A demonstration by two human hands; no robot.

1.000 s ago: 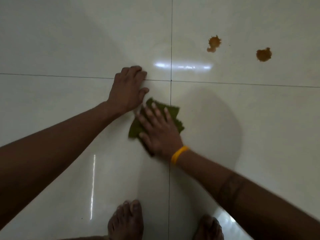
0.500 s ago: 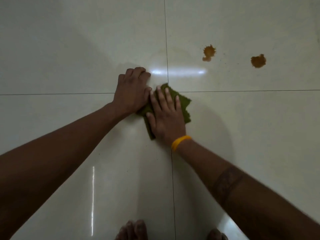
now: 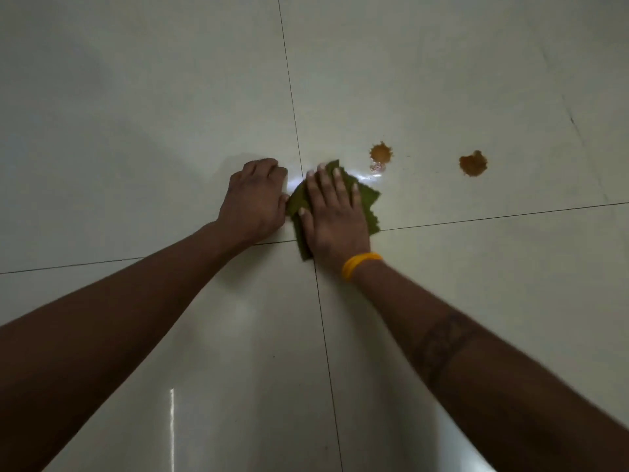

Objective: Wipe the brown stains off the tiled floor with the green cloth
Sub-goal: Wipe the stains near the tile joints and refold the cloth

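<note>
Cloth (image 3: pixel 369 202), one, green, lies lengthwise away from the person under the flat-fingered right hand (image 3: pixel 335 219); left hand (image 3: pixel 253 202) fingers curled, empty; two brown stains (image 3: pixel 380 153) (image 3: pixel 473 163) beyond.

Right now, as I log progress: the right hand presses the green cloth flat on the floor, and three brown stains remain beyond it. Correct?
Not quite. The head view shows two brown stains, the nearer stain and the farther stain, not three. The right hand does press the green cloth flat.

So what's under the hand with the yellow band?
The green cloth lies flat under the right hand, on the tiled floor. Its edges stick out around the fingers. Whether a stain hides beneath the cloth can't be seen.
</note>
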